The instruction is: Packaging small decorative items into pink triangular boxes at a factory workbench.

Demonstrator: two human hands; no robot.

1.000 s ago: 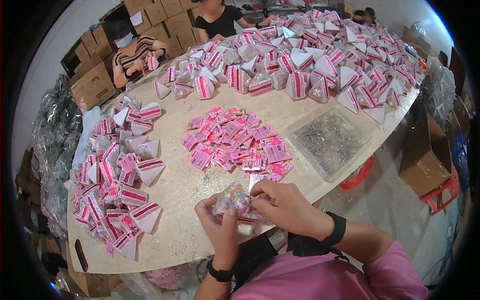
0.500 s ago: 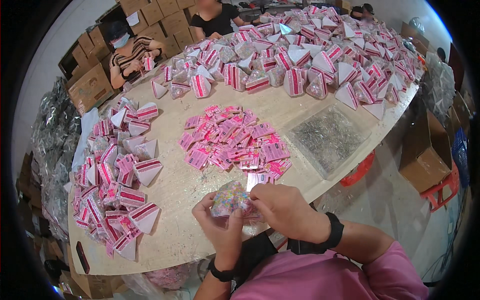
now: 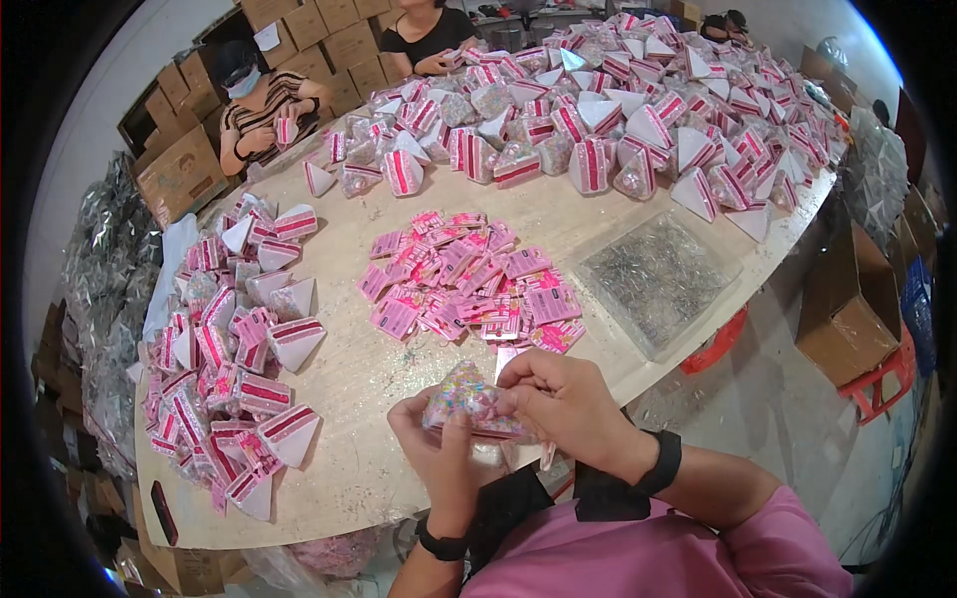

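Near the table's front edge, my left hand (image 3: 446, 448) is closed around a toy cake slice (image 3: 467, 391) with a sprinkle-speckled top, in what looks like clear wrap. My right hand (image 3: 558, 404) pinches at the slice's right side; what lies between thumb and forefinger is too small to make out. A narrow pale piece (image 3: 547, 455) hangs beneath the right fingers. Just beyond my hands spreads a heap of pink printed cards (image 3: 469, 274). To their right sits a shallow clear tray (image 3: 653, 344) full of thin metal pins (image 3: 658, 274).
Wrapped cake slices pile up on the left (image 3: 264, 389) and across the far side (image 3: 588, 164). A dark phone-like object (image 3: 164, 513) lies at the near left edge. Co-workers (image 3: 264, 105) sit across the table. An open carton (image 3: 847, 309) and red stools (image 3: 718, 344) stand at right.
My right fingers have shifted and opened up slightly at the slice's side, and the pale piece now shows below them. Across the table, the masked co-worker's hand with a slice has moved slightly.
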